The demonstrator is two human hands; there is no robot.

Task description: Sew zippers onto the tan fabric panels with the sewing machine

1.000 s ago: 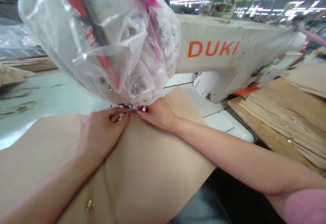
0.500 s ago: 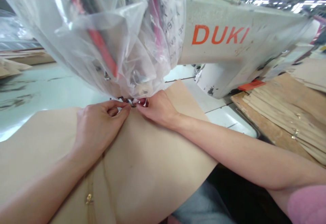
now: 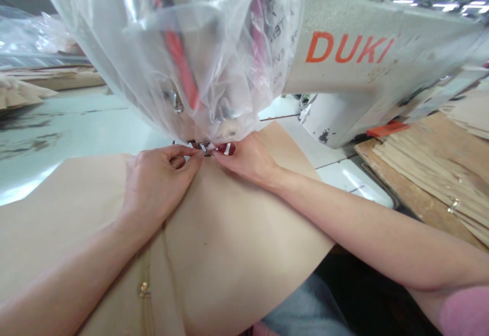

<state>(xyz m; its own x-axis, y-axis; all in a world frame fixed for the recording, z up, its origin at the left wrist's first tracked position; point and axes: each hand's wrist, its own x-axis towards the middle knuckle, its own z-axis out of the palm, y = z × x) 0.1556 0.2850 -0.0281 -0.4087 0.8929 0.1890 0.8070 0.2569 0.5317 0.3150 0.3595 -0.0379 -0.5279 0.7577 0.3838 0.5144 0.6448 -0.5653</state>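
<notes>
A large tan sheet of material with a zipper sewn in lies across the white sewing table. My left hand is closed in a pinch, pressing the tan sheet right under the machine's foot. My right hand lies on the sheet just to the right of the foot, its fingertips pressed together at the same spot. The head of the white DUKI sewing machine is wrapped in a clear plastic bag that hides the needle.
A stack of tan cut pieces lies on the right beside the machine. More tan pieces and clear plastic lie at the far left. An orange tag sits by the machine base.
The view has shifted slightly, so machine and hands sit a little further right in the picture. Both hands keep the same pinch at the foot.
</notes>
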